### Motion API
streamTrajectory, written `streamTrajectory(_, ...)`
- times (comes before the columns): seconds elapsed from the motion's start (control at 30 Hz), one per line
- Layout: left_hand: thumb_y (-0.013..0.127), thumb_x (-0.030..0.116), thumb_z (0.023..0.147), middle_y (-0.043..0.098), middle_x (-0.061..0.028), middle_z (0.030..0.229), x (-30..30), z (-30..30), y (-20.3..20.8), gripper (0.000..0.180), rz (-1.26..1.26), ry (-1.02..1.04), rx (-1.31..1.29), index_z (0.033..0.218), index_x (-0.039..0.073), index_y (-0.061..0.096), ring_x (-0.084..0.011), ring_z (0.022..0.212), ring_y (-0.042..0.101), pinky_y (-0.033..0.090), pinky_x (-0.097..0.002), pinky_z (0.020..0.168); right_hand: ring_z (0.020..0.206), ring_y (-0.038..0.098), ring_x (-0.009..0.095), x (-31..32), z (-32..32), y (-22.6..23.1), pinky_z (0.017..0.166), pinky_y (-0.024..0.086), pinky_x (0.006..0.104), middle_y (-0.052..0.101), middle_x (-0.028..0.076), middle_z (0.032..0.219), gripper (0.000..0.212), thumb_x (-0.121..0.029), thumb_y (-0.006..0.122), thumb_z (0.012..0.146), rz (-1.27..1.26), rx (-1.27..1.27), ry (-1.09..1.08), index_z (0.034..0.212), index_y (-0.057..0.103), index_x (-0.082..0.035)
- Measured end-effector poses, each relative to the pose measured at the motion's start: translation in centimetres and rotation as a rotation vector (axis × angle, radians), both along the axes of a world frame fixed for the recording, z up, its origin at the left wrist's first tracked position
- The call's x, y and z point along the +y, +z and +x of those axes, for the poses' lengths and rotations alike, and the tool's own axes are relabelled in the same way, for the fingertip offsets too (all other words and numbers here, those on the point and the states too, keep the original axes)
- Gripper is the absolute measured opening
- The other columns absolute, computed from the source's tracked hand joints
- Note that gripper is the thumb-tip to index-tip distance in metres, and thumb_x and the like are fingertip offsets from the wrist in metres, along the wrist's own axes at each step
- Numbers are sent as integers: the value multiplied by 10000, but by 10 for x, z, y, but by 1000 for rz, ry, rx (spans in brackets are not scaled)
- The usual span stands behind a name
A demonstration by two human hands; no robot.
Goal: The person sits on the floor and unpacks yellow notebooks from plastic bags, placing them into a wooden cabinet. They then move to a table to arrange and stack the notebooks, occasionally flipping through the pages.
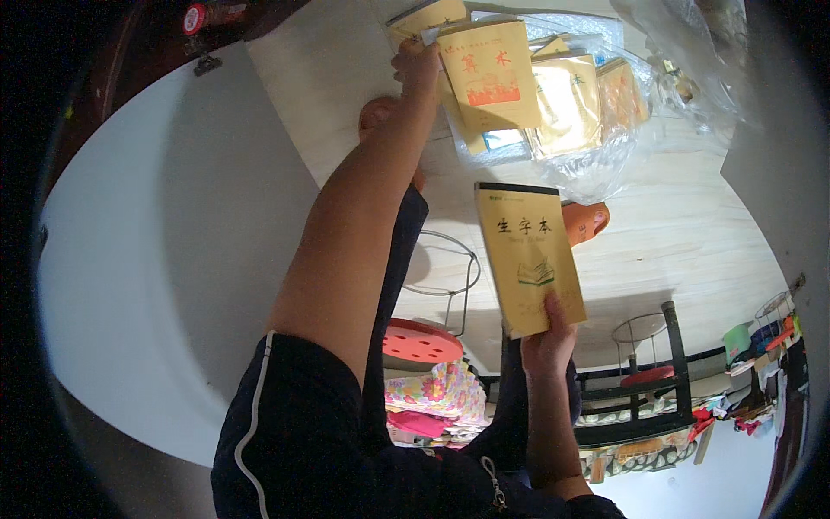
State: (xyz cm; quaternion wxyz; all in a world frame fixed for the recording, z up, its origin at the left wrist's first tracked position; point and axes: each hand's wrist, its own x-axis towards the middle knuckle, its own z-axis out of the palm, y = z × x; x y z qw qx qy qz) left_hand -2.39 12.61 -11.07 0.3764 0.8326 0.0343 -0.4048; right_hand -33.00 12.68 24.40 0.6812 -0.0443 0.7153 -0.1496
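Observation:
A tan paper notebook [523,229] with a dark bound top edge, black characters and a green open-book drawing is upright in my right hand [550,339]. The thumb presses on its lower cover and the fingers are hidden behind. My left hand [417,65] reaches out to the pile at the top, its fingers curled at the left edge of a tan notebook with red print [489,82]. Another tan notebook [425,17] lies just beyond that hand. Beside the red-printed one, a shiny, plastic-wrapped stack of notebooks [566,104] catches the light.
Clear plastic wrapping [592,177] lies under and around the pile on the pale floor. A wire stool frame [467,285] and a red stool seat with holes [422,341] stand below my arms. At right is a black metal frame [679,363]; a white curved surface [173,259] fills the left.

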Motion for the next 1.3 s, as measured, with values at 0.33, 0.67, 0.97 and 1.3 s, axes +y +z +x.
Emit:
streamTrajectory(0.33, 624, 322, 752, 507, -258, 1119, -30, -58, 11, 640, -65, -176, 11, 1226, -21, 364, -373, 1011, 528, 404, -435, 889, 749, 616, 132, 8, 14, -17, 498, 483, 199, 587, 88, 954, 317, -182, 444, 907, 63, 7, -65, 1165, 425, 1)
streamTrajectory(0.67, 559, 183, 809, 596, -184, 982, -15, -140, -1, 359, -157, -310, -91, 1102, -5, 472, -277, 849, 586, 455, -379, 784, 655, 568, 90, 12, 2, -24, 424, 387, 185, 592, 60, 926, 262, -185, 438, 916, 12, -42, -32, 1127, 462, -32)
streamTrajectory(0.97, 614, 300, 765, 578, -105, 892, 85, -37, 21, 364, 301, 39, -6, 949, -9, 556, -225, 805, 546, 432, -343, 693, 686, 581, 106, 21, 4, -30, 459, 425, 202, 580, 66, 900, 282, -185, 444, 916, -23, -39, 26, 1150, 427, -30)
streamTrajectory(1.3, 717, 373, 691, 561, -91, 1008, 53, -48, -17, 526, 88, 296, 242, 1085, 67, 551, -224, 840, 557, 478, -345, 677, 767, 573, 115, 34, -7, -42, 549, 427, 231, 581, 36, 945, 268, -220, 459, 919, 16, 10, -5, 1144, 459, -74)
